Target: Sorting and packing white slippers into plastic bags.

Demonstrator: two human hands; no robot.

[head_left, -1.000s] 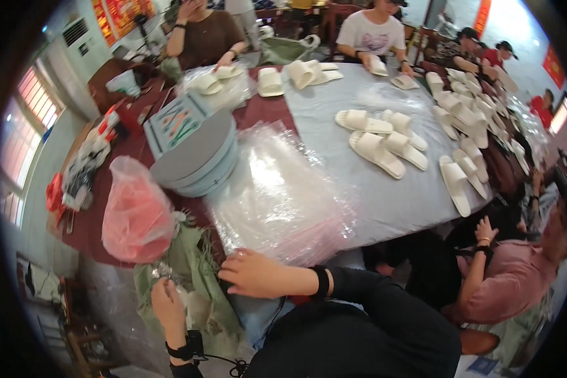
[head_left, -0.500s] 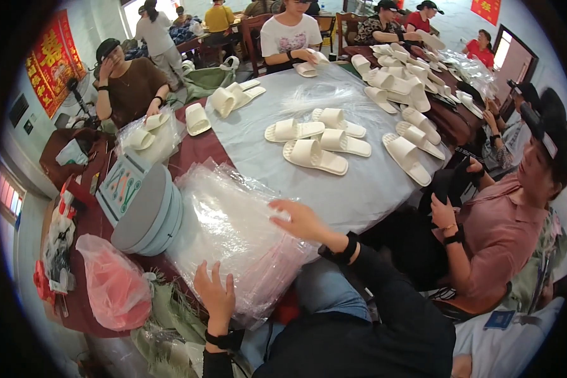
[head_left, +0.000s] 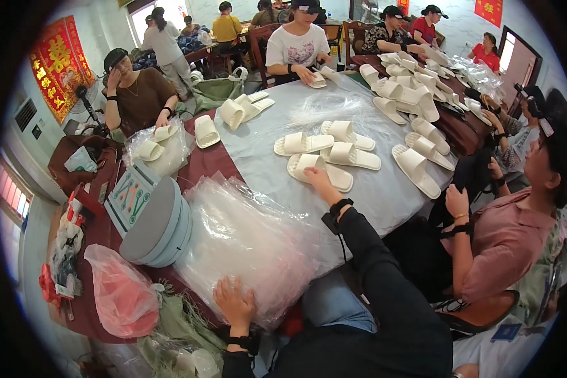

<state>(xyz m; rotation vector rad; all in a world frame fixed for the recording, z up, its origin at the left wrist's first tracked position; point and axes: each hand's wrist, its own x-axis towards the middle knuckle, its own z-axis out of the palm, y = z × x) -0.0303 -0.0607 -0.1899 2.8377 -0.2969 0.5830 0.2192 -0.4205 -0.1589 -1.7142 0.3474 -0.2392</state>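
My right hand (head_left: 321,181) reaches out over the grey-white sheet, its fingers closed at the near edge of a cream slipper (head_left: 339,179). That slipper is the nearest of a small group of several; another slipper (head_left: 302,143) lies just behind it, and a further one (head_left: 354,155) to its right. Spread flat, my left hand (head_left: 235,305) rests on the near left part of a thick stack of clear plastic bags (head_left: 249,230). Nothing is held in it.
Left of the bags stand grey-blue oval containers (head_left: 154,227) and a pink plastic bag (head_left: 121,293). Three slippers (head_left: 416,170) lie to the right, with a larger pile (head_left: 412,94) behind. A co-worker in pink (head_left: 504,246) sits at my right; others sit around the table.
My right hand has moved from above the bags forward and right to the nearest slipper. My left hand has come down and now lies on the bag stack.
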